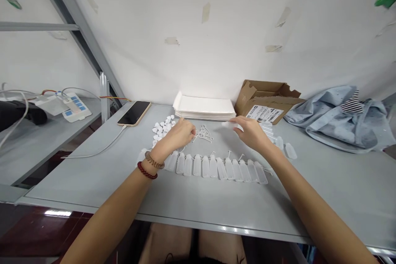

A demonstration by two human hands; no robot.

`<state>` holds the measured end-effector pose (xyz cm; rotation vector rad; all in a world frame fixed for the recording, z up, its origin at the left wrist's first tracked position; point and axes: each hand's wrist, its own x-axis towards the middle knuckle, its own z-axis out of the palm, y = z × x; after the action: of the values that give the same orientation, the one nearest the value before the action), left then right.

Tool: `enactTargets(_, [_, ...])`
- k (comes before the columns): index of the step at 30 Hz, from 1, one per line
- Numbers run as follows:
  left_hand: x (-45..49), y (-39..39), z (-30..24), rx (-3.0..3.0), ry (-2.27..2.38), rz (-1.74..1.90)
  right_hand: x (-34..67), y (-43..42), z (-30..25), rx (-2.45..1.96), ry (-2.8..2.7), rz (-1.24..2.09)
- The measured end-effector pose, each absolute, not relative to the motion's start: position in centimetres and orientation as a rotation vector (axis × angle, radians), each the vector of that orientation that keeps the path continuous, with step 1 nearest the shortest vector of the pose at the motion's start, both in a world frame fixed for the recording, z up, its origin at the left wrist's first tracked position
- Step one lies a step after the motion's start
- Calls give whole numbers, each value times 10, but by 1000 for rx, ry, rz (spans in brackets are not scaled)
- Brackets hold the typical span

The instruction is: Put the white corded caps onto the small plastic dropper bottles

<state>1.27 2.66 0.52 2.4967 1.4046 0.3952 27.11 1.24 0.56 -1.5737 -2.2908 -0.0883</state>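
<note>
My left hand (177, 137) hovers over a small heap of thin white needle tips (204, 134), fingers curled together as if pinching one; what is in them is too small to name. My right hand (251, 132) is closed on a small translucent bottle (230, 125), held just above the table. Below both hands lies a row of several small translucent squeeze bottles (216, 168) side by side. A pile of white caps (162, 128) sits left of my left hand. More loose bottles (286, 147) lie to the right of my right hand.
A stack of white sheets (204, 109) and an open cardboard box (266, 101) stand against the wall. A phone (134, 113) on a white cable lies at the left. Blue cloth (340, 117) is bunched at the right. The grey table (93, 177) edge runs near me.
</note>
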Motion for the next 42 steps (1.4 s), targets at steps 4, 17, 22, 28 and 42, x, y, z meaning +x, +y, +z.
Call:
enactTargets(4, [11,26,15,2248,1350,606,265,-1,5,-1380,-2093,11])
enactTargets(17, [14,25,25,1289,900,1079,245,-16,1,-1320,-1953,370])
enactTargets(22, [16,24,24,1241,822,1053,241,-21,4,-1273,-1964,408])
enactTargets(28, [20,21,23,1313,858,1008,236,-26,7,-1225,-1994,426])
enactTargets(42, [33,9,20,1430,1001,942,233,-31,9,-1219,-2054,407])
